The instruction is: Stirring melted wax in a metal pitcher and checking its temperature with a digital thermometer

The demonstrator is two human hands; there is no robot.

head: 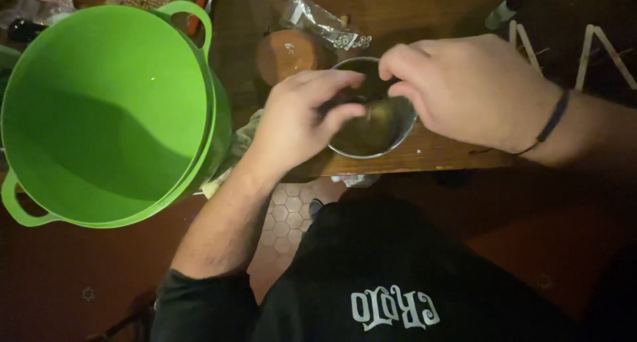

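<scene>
- Dark clothing (398,282) on the person's chest fills the bottom of the view, nearest the camera, with a tiled floor (282,216) showing between the body and the table edge.
- Both bare forearms reach forward over that edge so the hands meet above one small metal bowl (378,126).
- That bowl sits right at the near edge of the wooden table (424,157), close to the body, which seems to keep the work within easy reach of both hands.
- Left hand (298,120) hovers over the bowl's left rim, fingers curled inward with fingertips pinched together above the opening; what they pinch, if anything, is too dark to tell.
- Right hand (464,86) comes over the far right rim, fingers bent down and drawn together toward the left hand's fingertips, as if both work on one small item over the bowl so anything loose drops inside.
- A dark band (554,120) circles the right wrist.
- A large green tub (106,110) with loop handles stands to the left, tilted toward the person, its inside bare, just beside the left forearm.
- Behind the bowl lie a brownish round object (292,53) and a crumpled clear plastic bag (318,20), near the bowl but not touching it.
- Pale sticks (597,47) lean at the far right, well apart from the hands.
</scene>
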